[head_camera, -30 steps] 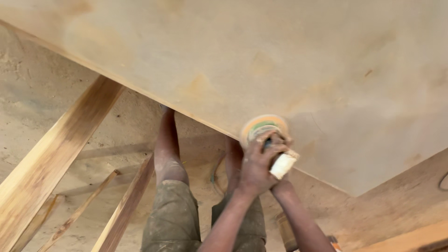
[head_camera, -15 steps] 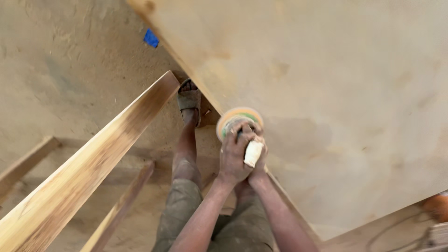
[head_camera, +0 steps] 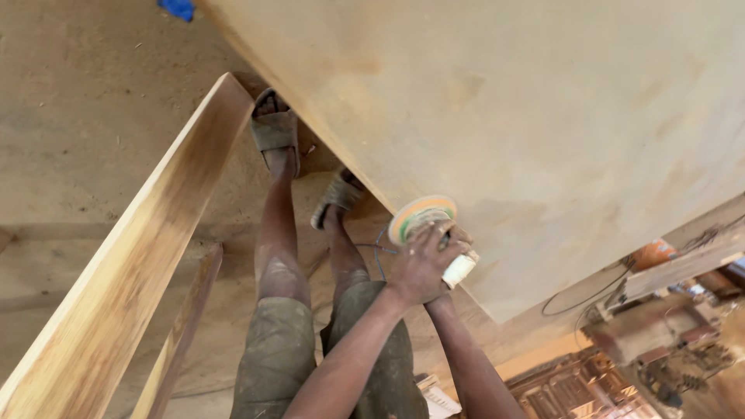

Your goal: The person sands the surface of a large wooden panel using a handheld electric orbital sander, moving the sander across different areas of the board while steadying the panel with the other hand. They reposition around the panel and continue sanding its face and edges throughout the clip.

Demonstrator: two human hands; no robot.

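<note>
Left hand (head_camera: 419,268): on top of the sander, fingers curled shut round its body, back of the hand toward the camera.
Right hand (head_camera: 454,260): mostly hidden under the left one; it sits at the pale handle end, grip looks closed on the tool, individual fingers not readable.
Sander (head_camera: 423,221): small disc tool, round pad with green and orange rim, pressed against the board near its lower edge; pale cylindrical handle (head_camera: 458,269) sticks out to the right of the hands.
Board (head_camera: 543,116): large flat tan sheet, dusty surface, fills the upper right of the view; its corner ends just below and right of the hands.
Plank (head_camera: 132,271): long light timber running diagonally from lower left up toward the feet, just beside the person's left leg.
Second strip (head_camera: 182,334): thinner darker batten, parallel to the plank, between plank and legs.
Legs and sandals (head_camera: 275,128): both feet on the floor under the board edge, dust on knees and shorts.
Floor (head_camera: 77,116): bare, covered in sawdust.
Cable (head_camera: 578,299): thin dark loop on the floor right of the board corner.
Lower right: cluttered machinery and wood pieces, too blurred to identify.
Blue scrap (head_camera: 177,8): at the top edge, on the floor.
</note>
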